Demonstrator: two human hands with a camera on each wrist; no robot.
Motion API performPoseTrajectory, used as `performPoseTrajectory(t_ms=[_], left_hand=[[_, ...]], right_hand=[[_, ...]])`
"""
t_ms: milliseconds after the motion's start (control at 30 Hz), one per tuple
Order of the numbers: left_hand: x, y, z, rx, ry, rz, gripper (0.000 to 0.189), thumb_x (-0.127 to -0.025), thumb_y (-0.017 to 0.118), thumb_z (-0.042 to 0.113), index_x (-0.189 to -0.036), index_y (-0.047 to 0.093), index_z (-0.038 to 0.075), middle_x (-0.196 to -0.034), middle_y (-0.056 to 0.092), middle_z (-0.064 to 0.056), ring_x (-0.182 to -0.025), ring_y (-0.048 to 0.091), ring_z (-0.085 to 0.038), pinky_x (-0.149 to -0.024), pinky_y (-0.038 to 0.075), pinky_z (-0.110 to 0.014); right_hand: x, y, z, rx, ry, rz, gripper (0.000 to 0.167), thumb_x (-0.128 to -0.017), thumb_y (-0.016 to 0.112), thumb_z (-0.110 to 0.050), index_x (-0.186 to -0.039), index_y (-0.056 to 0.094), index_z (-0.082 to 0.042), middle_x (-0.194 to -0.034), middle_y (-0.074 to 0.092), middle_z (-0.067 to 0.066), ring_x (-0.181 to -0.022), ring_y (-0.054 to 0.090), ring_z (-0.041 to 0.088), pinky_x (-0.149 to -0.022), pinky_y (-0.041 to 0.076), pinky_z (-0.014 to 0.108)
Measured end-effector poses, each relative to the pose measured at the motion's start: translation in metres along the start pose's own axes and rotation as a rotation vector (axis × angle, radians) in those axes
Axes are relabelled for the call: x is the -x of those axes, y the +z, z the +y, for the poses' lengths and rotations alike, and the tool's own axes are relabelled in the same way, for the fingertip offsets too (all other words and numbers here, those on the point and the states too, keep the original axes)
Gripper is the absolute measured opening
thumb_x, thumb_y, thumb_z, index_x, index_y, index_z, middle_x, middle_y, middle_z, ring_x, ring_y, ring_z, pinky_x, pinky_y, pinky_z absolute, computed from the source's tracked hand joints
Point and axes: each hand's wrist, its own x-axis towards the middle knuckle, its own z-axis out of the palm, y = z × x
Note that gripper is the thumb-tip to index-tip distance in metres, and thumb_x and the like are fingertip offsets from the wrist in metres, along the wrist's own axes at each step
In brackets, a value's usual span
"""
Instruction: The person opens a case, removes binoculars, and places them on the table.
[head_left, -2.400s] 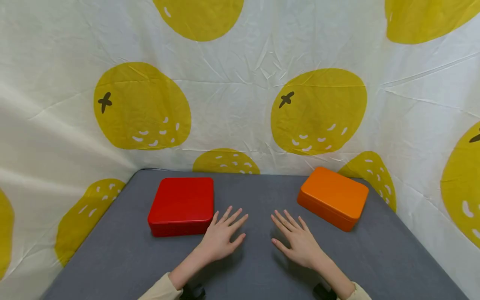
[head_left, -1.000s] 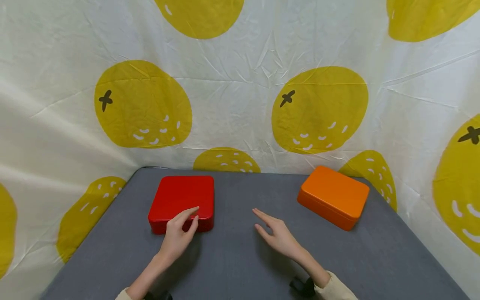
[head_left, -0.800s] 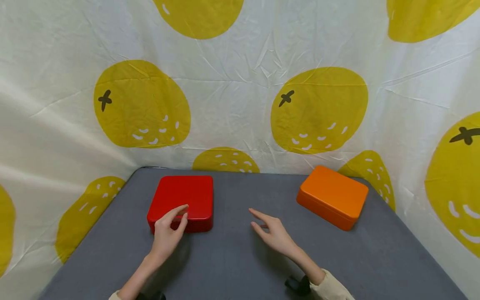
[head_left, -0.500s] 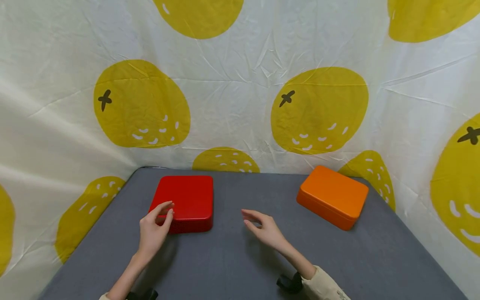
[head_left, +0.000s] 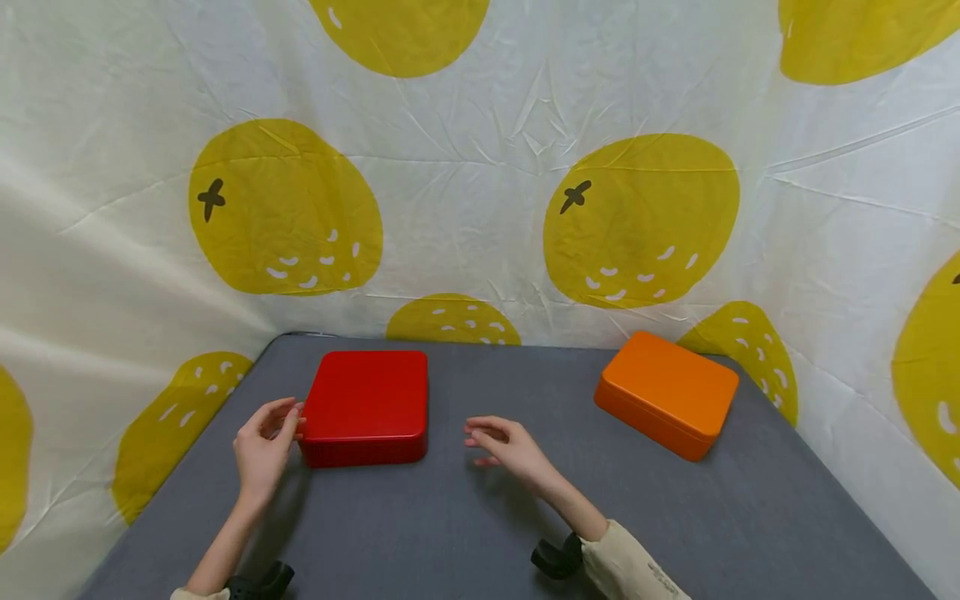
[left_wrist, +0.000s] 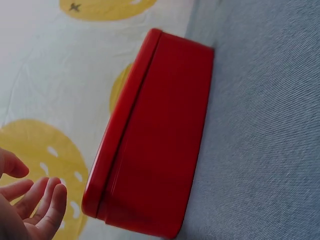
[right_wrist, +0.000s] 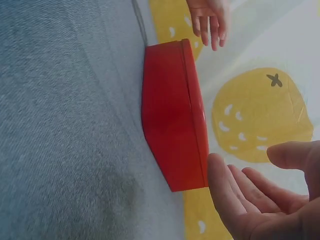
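A red box with a rounded lid lies on the grey table, left of the middle in the head view. My left hand hovers at its left side, fingers loosely bent and holding nothing. In the left wrist view a gap shows between those fingers and the box's side. Off the box's right side, my right hand is raised over the table with relaxed, slightly bent fingers and nothing in it. The right wrist view has the red box beyond that hand.
An orange box with a lid sits turned at an angle at the back right of the grey table. Behind and around the table hangs a white cloth printed with yellow fruit. A black strap device is on each wrist.
The left hand has moved left, from in front of the red box to its left side. My right hand has shifted left toward the box. Both boxes stay put.
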Motion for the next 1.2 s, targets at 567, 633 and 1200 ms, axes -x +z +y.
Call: performPoseTrajectory(t_ms=[567, 633, 1200], left_hand=[[-0.024, -0.017, -0.108, 0.316, -0.375, -0.023, 0.040, -0.079, 0.067, 0.017, -0.110, 0.056, -0.006, -0.082, 0.069, 0.009, -0.064, 0.065, -0.006, -0.050, 0.052, -0.021], [-0.023, -0.020, -0.101, 0.319, -0.381, -0.066, 0.035, -0.079, 0.066, 0.016, -0.107, 0.058, -0.003, -0.080, 0.069, 0.011, -0.064, 0.065, -0.005, -0.051, 0.052, -0.021], [-0.024, -0.032, -0.025, 0.188, -0.650, -0.360, 0.009, -0.087, 0.057, 0.027, -0.095, 0.059, 0.023, -0.077, 0.063, 0.020, -0.071, 0.064, -0.001, -0.066, 0.054, -0.023]], right_hand=[[-0.027, 0.014, 0.007, -0.211, 0.088, 0.004, 0.044, -0.092, 0.048, -0.020, -0.128, 0.042, 0.005, -0.129, 0.045, 0.028, -0.112, 0.053, 0.034, -0.085, 0.049, 0.039], [-0.031, 0.018, 0.008, -0.226, 0.096, 0.017, 0.044, -0.091, 0.050, -0.020, -0.126, 0.044, 0.005, -0.127, 0.046, 0.028, -0.109, 0.055, 0.033, -0.084, 0.049, 0.039], [-0.053, 0.044, 0.014, -0.299, 0.157, 0.100, 0.043, -0.091, 0.050, -0.015, -0.126, 0.043, 0.008, -0.116, 0.055, 0.025, -0.091, 0.063, 0.022, -0.080, 0.052, 0.037]])
